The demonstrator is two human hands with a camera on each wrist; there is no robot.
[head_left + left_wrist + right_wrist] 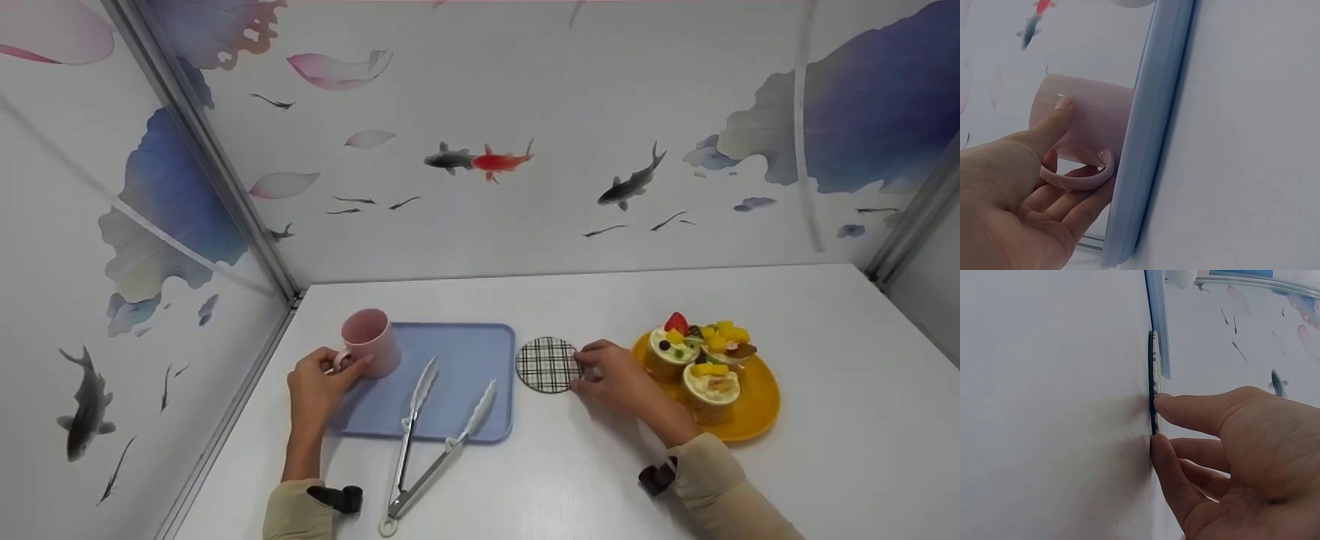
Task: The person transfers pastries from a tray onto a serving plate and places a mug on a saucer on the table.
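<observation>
A pink mug stands upright at the upper left of the blue tray. My left hand grips it at the handle, thumb against the mug's side. Between the tray and a yellow plate lies a round coaster with a black-and-white check. My right hand holds the coaster's right edge between thumb and fingers; in the right wrist view the coaster is seen edge-on, lying flat on the table.
Metal tongs lie spread, their white tips over the tray and their hinge end on the table. The yellow plate, holding several fruit-topped dessert cups, sits beside my right forearm. Printed walls border the table's back and left.
</observation>
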